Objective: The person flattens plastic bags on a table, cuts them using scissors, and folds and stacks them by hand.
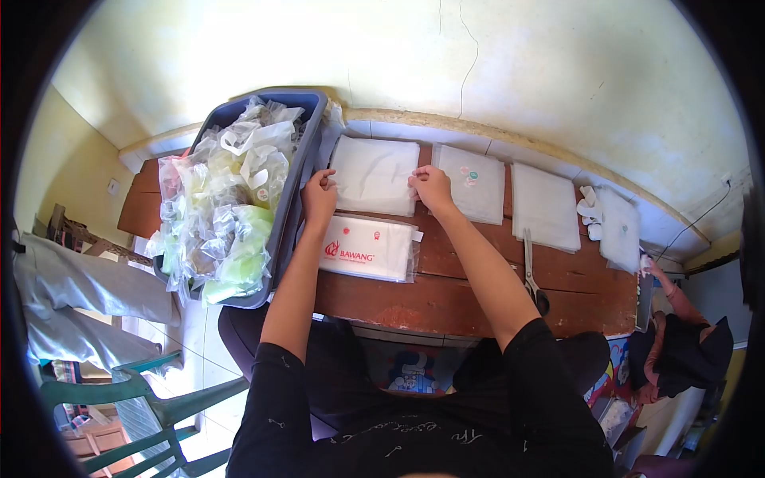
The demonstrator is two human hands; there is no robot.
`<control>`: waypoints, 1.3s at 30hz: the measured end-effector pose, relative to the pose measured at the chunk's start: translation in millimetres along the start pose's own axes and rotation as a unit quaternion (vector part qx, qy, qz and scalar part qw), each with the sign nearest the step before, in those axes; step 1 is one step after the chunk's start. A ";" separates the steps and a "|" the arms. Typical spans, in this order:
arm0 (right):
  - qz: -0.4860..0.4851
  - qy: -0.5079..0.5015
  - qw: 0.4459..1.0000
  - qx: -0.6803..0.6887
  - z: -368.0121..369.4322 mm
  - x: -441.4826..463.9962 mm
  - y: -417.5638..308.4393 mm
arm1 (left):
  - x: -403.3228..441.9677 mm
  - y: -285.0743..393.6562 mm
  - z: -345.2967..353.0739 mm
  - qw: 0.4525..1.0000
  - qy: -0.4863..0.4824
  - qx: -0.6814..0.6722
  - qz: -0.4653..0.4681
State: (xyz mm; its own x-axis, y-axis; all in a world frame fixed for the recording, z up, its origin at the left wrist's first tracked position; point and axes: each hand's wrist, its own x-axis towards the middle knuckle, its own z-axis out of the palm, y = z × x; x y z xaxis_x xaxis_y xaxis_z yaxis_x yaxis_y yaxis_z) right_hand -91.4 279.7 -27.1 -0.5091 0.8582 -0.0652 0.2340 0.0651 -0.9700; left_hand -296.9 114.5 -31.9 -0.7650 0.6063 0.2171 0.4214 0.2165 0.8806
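A stack of clear plastic bags lies flat on the brown wooden table. My left hand is closed at the left edge of this stack, fingers pinching the thin plastic. At the opposite edge, my right hand pinches the plastic between thumb and fingers. How many sheets they hold cannot be made out. Just below lies a white pack with red "BAWANG" print, in clear wrapping. Right of my right hand is another stack of clear bags with small printed marks.
A grey-blue bin heaped with plastic bags stands left. More bag stacks and black-handled scissors lie rightward. A wall borders the back. A green chair is lower left; another person is far right.
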 end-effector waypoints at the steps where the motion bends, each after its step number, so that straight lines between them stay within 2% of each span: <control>1: 0.002 -0.001 1.000 0.000 0.5 0.5 0.5 | -0.2 -1.9 0.7 1.000 -0.001 0.001 -0.001; 3: -0.027 0.014 0.999 -0.011 2.0 2.4 0.6 | -0.1 -5.3 1.2 0.999 0.009 0.048 0.021; 7: -0.025 0.030 0.999 -0.032 4.1 0.9 -7.5 | -1.1 -5.1 0.3 0.998 -0.004 0.066 0.005; 13: -0.033 0.049 0.998 -0.018 4.5 2.6 -6.7 | 0.9 -11.4 2.7 0.999 0.012 0.032 0.028; 18: -0.035 0.041 0.998 -0.019 1.4 1.5 -4.2 | 4.7 -16.1 4.2 1.000 0.008 -0.002 -0.006; 31: -0.040 0.033 0.999 0.000 1.3 -0.7 1.5 | 6.0 -20.9 5.9 1.000 0.011 -0.011 -0.016; 33: -0.120 0.064 0.982 -0.128 0.1 0.3 5.1 | 5.6 -17.4 6.6 0.999 0.016 0.030 0.019; 34: -0.120 0.064 0.982 -0.128 -0.7 -2.0 2.1 | 3.4 -9.6 5.9 0.999 0.016 0.029 0.019; 36: -0.199 0.098 0.947 -0.232 -3.7 -12.0 -7.6 | -4.2 14.4 3.8 0.980 0.067 0.123 0.141; 39: -0.228 0.059 0.953 -0.190 -10.4 -26.8 -12.0 | -13.7 38.7 9.4 0.973 0.060 0.119 0.186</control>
State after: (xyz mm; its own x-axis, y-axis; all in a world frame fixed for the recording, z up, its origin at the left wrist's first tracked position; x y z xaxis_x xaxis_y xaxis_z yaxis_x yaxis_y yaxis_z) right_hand -71.9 261.2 -11.4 -0.5383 0.7459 0.3923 0.3046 0.6062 -0.7347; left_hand -265.5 121.8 -4.8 -0.5833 0.5853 0.5632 0.7701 0.1782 0.6125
